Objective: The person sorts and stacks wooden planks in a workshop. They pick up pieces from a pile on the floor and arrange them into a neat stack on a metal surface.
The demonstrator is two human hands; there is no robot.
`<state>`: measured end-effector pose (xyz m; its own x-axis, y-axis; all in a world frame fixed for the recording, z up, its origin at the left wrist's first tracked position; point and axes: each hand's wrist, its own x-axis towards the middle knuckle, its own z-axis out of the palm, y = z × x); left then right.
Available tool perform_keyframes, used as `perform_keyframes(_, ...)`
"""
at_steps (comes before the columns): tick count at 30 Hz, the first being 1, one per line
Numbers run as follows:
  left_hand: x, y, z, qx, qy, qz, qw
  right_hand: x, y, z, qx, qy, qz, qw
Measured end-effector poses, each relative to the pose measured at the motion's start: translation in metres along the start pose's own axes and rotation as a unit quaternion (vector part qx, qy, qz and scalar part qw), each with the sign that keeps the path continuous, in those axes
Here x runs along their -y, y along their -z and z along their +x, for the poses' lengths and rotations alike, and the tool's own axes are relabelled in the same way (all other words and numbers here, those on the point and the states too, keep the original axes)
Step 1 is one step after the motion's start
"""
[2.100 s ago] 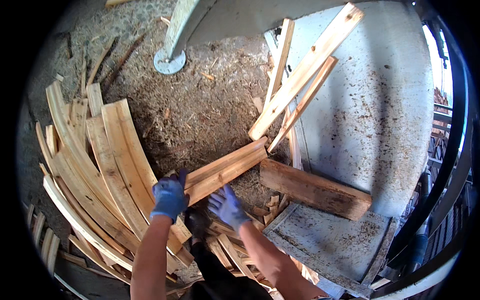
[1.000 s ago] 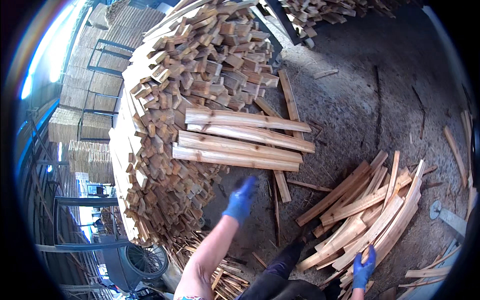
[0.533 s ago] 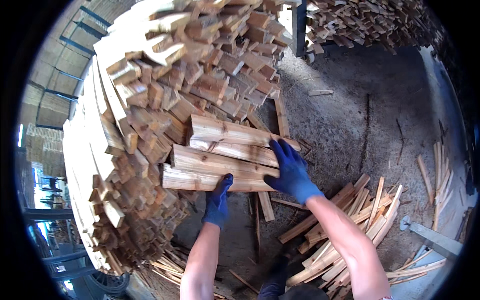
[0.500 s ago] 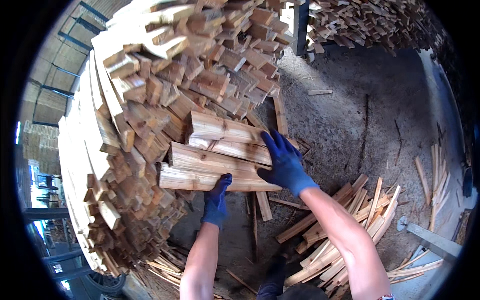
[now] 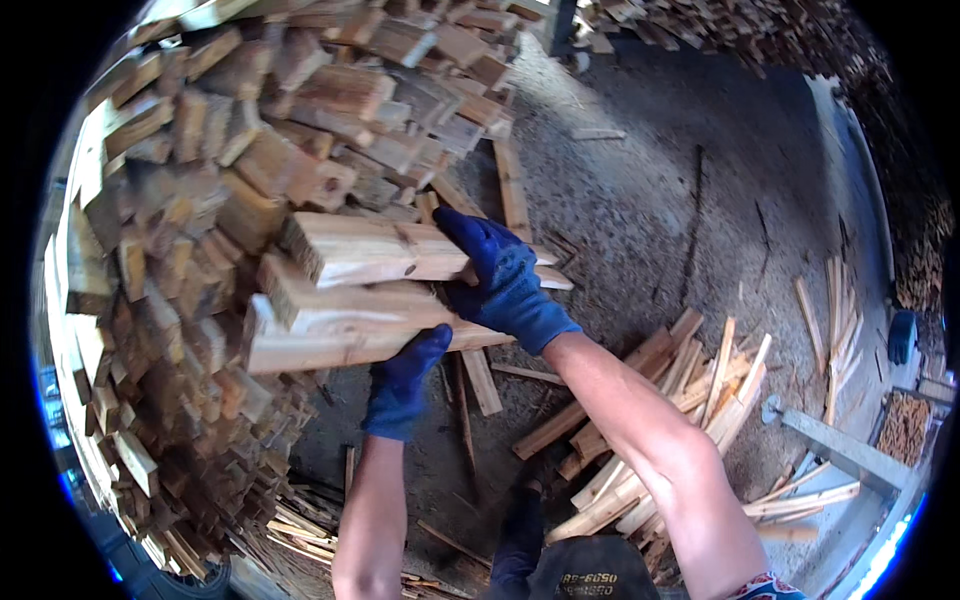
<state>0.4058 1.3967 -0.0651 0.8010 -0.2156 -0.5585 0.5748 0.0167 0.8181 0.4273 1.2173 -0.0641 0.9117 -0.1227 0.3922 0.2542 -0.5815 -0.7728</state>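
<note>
Both my hands wear blue gloves. My left hand [image 5: 405, 385] grips the near edge of the lower board [image 5: 345, 345], its thumb lying on the wood. My right hand [image 5: 505, 280] reaches over the boards near their right end, its fingers wrapped over the upper board [image 5: 370, 250]; part of the wood is hidden under it. The boards are pale and rough, lying side by side in a small bundle, with their left ends beside the big stack [image 5: 190, 300] of cut timber.
Behind my right forearm, loose slats [image 5: 690, 390] lie heaped on the grey floor [image 5: 630, 210]. More timber [image 5: 700, 25] is piled at the back right. A metal bar [image 5: 845, 440] stands out at the right. Dark clothing [image 5: 520, 530] shows at the lower edge.
The boards and both hands have shifted left in the view, as has the whole scene. My right hand has closed further round the boards, which sit less evenly.
</note>
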Motion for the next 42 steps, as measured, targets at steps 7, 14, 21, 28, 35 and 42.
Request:
perform_keyframes(7, 0.036, 0.011, -0.03, 0.202, 0.276, -0.559, 0.755, 0.003, 0.067, -0.055, -0.002, -0.044, 0.03, 0.999)
perform_keyframes(14, -0.004, -0.082, -0.091, 0.244, -0.134, 0.442, 0.853, 0.042, 0.181, -0.193, -0.255, -0.389, 0.194, 0.864)
perform_keyframes(21, -0.06, -0.138, -0.153, 0.149, -0.096, 0.437, 0.882, 0.186, 0.35, -0.403, -0.487, -0.349, 0.287, 0.747)
perform_keyframes(28, -0.076, -0.23, -0.239, 0.418, -0.323, 0.205, 0.824, 0.352, 0.434, -0.592, -0.604, -0.313, -0.012, 0.733)
perform_keyframes(35, 0.058, -0.386, -0.331, 0.321, -0.163, 0.237, 0.902, 0.336, 0.425, -0.712, -0.639, -0.495, -0.171, 0.564)
perform_keyframes(42, 0.242, -0.48, -0.377, 0.43, -0.069, 0.117, 0.893, 0.227, 0.42, -0.842, -0.713, -0.467, -0.07, 0.517)
